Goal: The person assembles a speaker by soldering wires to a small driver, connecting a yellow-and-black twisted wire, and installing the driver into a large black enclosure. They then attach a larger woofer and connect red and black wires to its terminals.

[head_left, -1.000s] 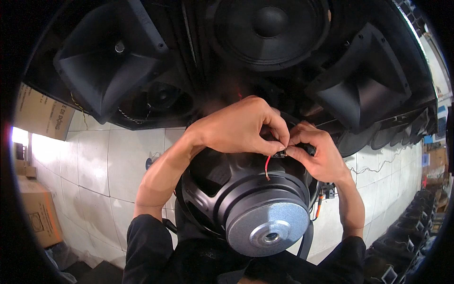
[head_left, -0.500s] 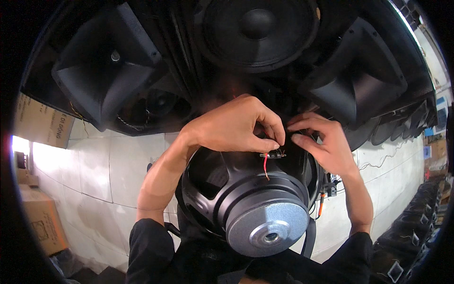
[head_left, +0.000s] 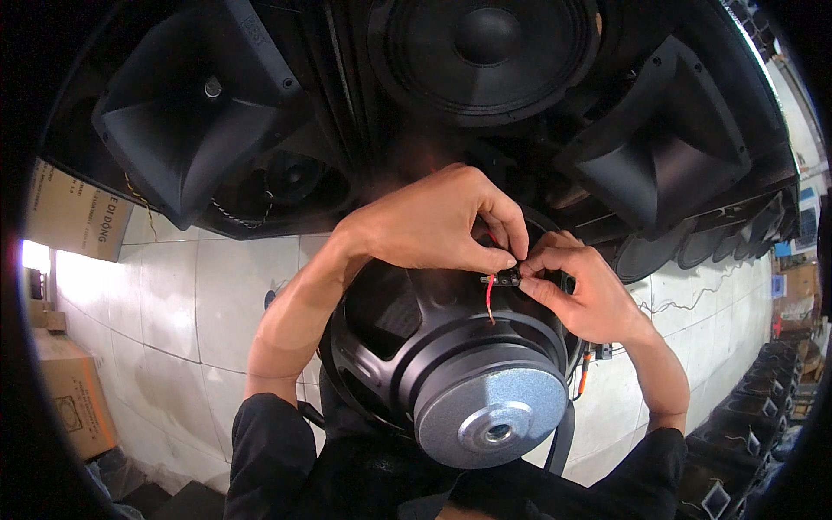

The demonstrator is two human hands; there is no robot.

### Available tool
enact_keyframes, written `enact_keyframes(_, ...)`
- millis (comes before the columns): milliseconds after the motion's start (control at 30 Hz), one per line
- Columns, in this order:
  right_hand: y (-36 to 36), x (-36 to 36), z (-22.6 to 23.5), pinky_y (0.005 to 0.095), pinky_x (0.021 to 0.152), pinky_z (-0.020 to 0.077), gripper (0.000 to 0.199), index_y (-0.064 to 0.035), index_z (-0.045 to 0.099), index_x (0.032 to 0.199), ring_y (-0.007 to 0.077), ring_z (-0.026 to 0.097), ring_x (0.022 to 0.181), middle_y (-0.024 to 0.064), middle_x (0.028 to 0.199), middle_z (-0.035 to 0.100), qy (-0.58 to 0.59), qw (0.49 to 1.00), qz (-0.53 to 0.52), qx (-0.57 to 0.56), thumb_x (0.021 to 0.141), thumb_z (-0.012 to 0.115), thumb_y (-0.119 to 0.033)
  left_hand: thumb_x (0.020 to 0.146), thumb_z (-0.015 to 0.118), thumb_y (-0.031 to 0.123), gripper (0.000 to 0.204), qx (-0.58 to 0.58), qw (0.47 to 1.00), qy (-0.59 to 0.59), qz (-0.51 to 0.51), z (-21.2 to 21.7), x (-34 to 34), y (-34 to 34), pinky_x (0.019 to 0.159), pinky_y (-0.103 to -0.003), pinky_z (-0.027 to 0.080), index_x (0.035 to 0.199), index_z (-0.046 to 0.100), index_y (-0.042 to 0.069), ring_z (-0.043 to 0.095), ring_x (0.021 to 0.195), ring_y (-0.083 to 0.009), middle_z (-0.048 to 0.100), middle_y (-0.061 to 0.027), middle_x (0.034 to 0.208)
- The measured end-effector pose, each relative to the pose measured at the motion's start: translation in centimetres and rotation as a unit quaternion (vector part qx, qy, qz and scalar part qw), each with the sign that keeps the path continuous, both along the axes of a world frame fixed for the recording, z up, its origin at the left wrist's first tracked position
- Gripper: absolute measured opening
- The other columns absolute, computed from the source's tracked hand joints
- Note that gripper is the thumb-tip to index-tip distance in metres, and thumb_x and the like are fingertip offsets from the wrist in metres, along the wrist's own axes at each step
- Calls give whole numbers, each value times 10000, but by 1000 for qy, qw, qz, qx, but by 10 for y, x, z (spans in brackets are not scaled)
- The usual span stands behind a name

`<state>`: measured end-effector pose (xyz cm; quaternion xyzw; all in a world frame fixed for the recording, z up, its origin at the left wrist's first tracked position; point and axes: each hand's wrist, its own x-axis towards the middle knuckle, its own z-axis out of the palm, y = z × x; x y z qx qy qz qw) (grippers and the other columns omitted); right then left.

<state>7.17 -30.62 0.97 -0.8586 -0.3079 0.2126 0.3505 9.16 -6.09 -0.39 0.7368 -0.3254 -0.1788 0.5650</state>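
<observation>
A large black loudspeaker driver [head_left: 416, 364] rests magnet side up in front of me, its silvery round magnet [head_left: 529, 399] nearest. A small terminal strip [head_left: 503, 281] sits on its frame at the far side, and a short red wire [head_left: 490, 303] hangs from the strip's left end. My left hand [head_left: 433, 221] is closed in a thumb-and-finger pinch just above the strip; a bit of red wire shows behind its fingers. My right hand [head_left: 579, 290] is pinched at the strip's right end, its fingertips almost meeting the left ones. What lies between the fingertips is too small to make out.
Beyond my hands stands a black cabinet with a round speaker [head_left: 485, 52], a left horn [head_left: 186, 121] and a right horn [head_left: 659, 139]. Cardboard boxes [head_left: 74, 390] are at left. An orange-handled tool [head_left: 584, 373] lies right of the driver, and several black speakers [head_left: 745, 425] line the right.
My right hand has moved left and slightly down to the terminal strip, its fingers closing near the left fingertips. My left hand has stayed nearly in place, still pinched.
</observation>
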Motion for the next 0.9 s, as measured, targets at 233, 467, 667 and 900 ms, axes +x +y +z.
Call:
enact_keyframes(233,5,0,10,414,1106,326,280,11,730,1018,346,428,1296,207,1309,552,54,995,-3,-81,959,578,-216,778,717,120,234,-2,1000,-5,2,0,-1,0,774,-295,541,965,760,-13,718,823,-180,754,-127,891)
enact_keyframes(467,-10,-5,16,418,960,470,171,28,712,1021,339,609,1104,187,1147,651,-154,988,-25,-9,891,650,-64,772,712,115,235,5,1000,-11,-9,3,-2,-1,778,-299,543,956,755,-24,726,816,-185,754,-134,876)
enact_keyframes(667,-13,4,4,379,845,487,180,-17,736,980,230,648,878,88,958,686,-381,905,191,0,802,715,-38,783,714,127,230,-12,1000,-10,-7,-7,1,1,726,-283,525,957,756,-18,708,767,-162,751,-122,852)
enact_keyframes(900,-6,-5,5,372,834,491,185,0,754,898,199,644,773,76,824,689,-500,832,234,-46,731,753,-79,792,732,121,216,1,1000,11,-3,-6,0,0,738,-286,526,962,760,-10,696,774,-148,752,-106,867)
